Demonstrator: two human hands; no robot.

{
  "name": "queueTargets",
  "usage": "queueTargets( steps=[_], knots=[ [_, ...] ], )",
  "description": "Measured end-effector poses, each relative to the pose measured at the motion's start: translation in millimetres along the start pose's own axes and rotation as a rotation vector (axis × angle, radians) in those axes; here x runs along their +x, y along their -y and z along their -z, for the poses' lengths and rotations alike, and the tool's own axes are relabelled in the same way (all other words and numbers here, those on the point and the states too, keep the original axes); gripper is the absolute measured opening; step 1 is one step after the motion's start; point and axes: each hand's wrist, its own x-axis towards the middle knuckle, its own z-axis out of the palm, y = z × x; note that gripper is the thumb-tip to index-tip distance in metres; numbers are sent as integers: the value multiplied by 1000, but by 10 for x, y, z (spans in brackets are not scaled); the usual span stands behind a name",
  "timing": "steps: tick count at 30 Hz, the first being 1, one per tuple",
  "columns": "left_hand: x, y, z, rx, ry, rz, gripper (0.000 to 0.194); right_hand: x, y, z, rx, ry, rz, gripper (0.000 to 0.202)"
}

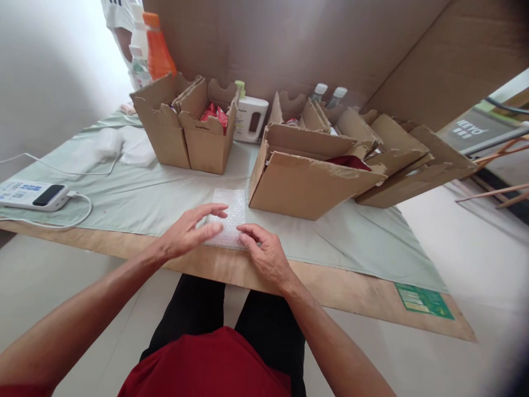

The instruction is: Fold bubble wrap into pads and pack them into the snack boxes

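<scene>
A clear bubble-wrap bag (232,212) lies flat near the front edge of the table, between my two hands. My left hand (193,229) hovers over its left side, thumb and fingers apart with nothing between them. At the bag's lower right edge is my right hand (264,251), its fingers loosely bent and the thumb a little apart from them. Whether those fingertips touch the plastic is hard to make out. Just beyond my right hand stands a cardboard bin (308,184) with something dark red inside.
More cardboard bins (209,146) stand behind, some holding red packets (215,114). A white jug (250,118) and an orange bottle (157,49) are at the back. Clear plastic bags (134,146) and a cabled power bank (35,196) lie left. A green card (424,300) lies front right.
</scene>
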Motion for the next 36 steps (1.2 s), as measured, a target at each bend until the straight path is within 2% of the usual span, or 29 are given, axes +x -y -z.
queueTargets(
  steps=[3, 5, 7, 10, 13, 17, 22, 26, 29, 31, 36],
  knots=[
    [-232, -59, -103, 64, -86, 45, 53, 39, -68, -43, 48, 14, -62, 27],
    [-265, 26, -217, 182, -171, 40, 42, 43, -109, -59, 76, 28, -98, 34],
    [-237, 145, -317, 264, -207, 21, 40, 34, -145, -62, 71, 27, -114, 44],
    [-183, 269, -395, 310, -207, -12, 42, 6, -197, -54, -36, -43, -85, 42],
    [-166, 294, -408, 339, -195, -49, 41, -32, -254, -42, -145, -124, -23, 36],
    [-144, 251, -388, 357, -192, -99, 39, -85, -318, -32, -202, -152, 36, 30],
    [-5, 217, -379, 501, -202, -220, 35, -95, -377, -63, -441, -207, 139, 27],
    [80, 268, -429, 579, -152, -225, 32, -119, -395, -60, -602, -228, 180, 26],
    [83, 324, -468, 598, -130, -223, 31, -194, -357, 22, -662, -244, 261, 25],
    [80, 354, -482, 609, -121, -227, 31, -242, -316, 86, -669, -213, 342, 26],
    [54, 339, -453, 636, -122, -246, 26, -211, -299, 106, -740, 42, 464, 24]
  ],
)
